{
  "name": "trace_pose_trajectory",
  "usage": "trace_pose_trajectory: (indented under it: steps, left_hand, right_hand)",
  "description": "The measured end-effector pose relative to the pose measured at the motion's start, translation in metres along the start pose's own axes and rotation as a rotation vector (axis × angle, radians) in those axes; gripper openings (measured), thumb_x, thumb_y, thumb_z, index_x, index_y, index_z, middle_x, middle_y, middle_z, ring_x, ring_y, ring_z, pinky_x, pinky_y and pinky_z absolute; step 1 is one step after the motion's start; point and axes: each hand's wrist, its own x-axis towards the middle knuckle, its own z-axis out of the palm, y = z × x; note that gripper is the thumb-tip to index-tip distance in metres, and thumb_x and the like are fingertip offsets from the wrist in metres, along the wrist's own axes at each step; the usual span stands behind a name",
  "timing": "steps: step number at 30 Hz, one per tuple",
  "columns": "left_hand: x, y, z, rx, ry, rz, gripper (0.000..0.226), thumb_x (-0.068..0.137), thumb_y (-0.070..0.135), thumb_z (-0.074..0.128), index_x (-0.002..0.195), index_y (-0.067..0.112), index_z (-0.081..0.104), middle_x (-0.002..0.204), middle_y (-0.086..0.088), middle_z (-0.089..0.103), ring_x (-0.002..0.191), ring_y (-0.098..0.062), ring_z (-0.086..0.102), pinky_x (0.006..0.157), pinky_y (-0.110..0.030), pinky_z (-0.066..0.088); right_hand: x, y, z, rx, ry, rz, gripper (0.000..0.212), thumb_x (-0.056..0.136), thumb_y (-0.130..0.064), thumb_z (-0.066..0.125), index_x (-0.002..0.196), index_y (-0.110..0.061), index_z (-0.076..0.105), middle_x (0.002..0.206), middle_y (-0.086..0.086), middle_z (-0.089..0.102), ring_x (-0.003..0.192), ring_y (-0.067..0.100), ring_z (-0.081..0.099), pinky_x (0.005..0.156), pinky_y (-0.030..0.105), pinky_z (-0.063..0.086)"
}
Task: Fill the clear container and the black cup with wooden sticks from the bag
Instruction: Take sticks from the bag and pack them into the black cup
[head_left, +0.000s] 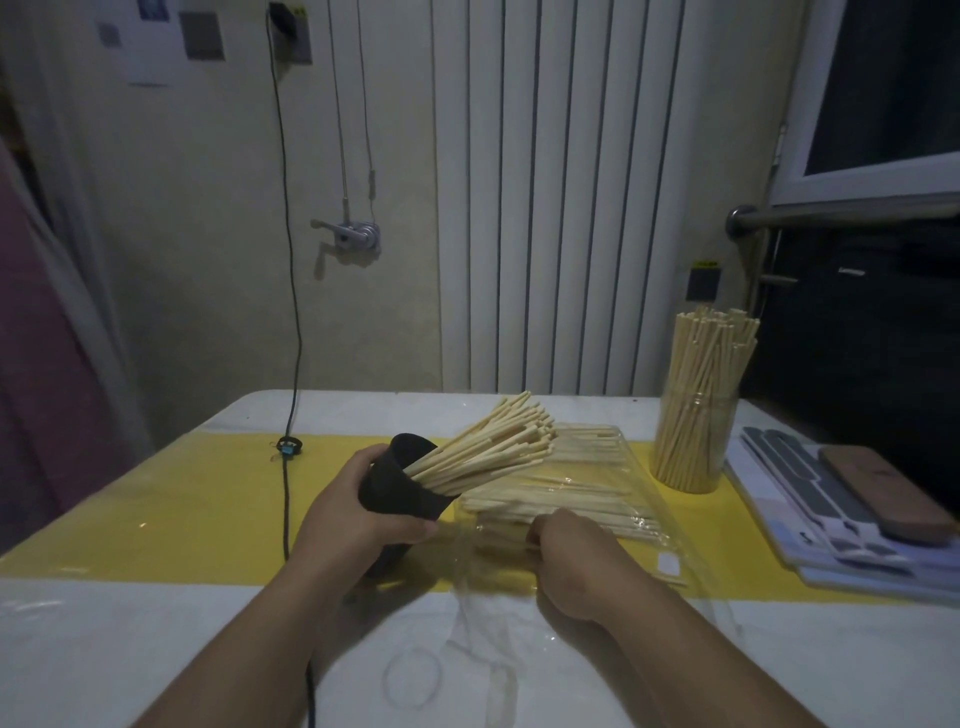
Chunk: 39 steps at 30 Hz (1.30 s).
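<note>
Tilted black cup (400, 491) and upright clear container (693, 441) hold wooden sticks (493, 447); bag (644, 512) lies flat between.

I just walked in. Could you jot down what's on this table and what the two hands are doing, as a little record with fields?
Left hand: holds the black cup, tilted to the right
Cup contents: a bundle of wooden sticks poking out
Right hand: fingers curled at the near end of the clear bag, seemingly on sticks inside
Clear container: upright at the right, packed with sticks
Surface: table with a yellow strip
</note>
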Motion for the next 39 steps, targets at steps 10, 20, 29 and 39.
trace_pose_trajectory:
  steps: [10, 20, 29, 39]
  left_hand:
    - [-0.001, 0.002, 0.0, -0.004, 0.003, -0.005, 0.077, 0.038, 0.026, 0.086, 0.109, 0.042, 0.061, 0.103, 0.011, 0.069, 0.095, -0.012, 0.065, 0.066, -0.025, 0.047]
    - [0.0, 0.003, 0.0, -0.022, 0.017, -0.023, 0.078, 0.038, 0.025, 0.085, 0.11, 0.041, 0.06, 0.106, 0.009, 0.068, 0.095, -0.012, 0.064, 0.066, -0.026, 0.046]
    - [-0.003, 0.007, 0.0, -0.018, 0.01, -0.017, 0.072, 0.04, 0.025, 0.083, 0.105, 0.043, 0.059, 0.104, 0.011, 0.067, 0.092, -0.009, 0.063, 0.064, -0.024, 0.046]
    - [-0.003, 0.005, 0.0, -0.016, -0.011, -0.014, 0.077, 0.039, 0.02, 0.084, 0.109, 0.043, 0.061, 0.098, 0.014, 0.07, 0.089, -0.005, 0.066, 0.063, -0.02, 0.047]
  right_hand:
    - [-0.031, -0.016, -0.033, -0.037, 0.159, -0.129, 0.024, 0.086, -0.021, 0.058, 0.109, -0.025, 0.052, 0.105, 0.002, 0.065, 0.101, 0.029, 0.063, 0.07, 0.03, 0.038]
    - [-0.042, -0.026, -0.061, -0.048, 0.246, -0.13, 0.03, 0.089, -0.056, 0.05, 0.077, -0.029, 0.047, 0.101, 0.001, 0.068, 0.101, 0.028, 0.061, 0.069, 0.032, 0.034]
    - [-0.038, -0.02, -0.065, 0.026, 1.001, -0.47, 0.029, 0.082, -0.027, 0.052, 0.054, -0.02, 0.047, 0.051, 0.004, 0.047, 0.052, 0.027, 0.04, 0.061, 0.031, 0.023]
    - [-0.036, -0.017, -0.067, 0.229, 1.239, -0.428, 0.047, 0.105, -0.031, 0.042, 0.068, -0.005, 0.056, 0.077, 0.011, 0.047, 0.059, 0.024, 0.043, 0.049, 0.036, 0.039]
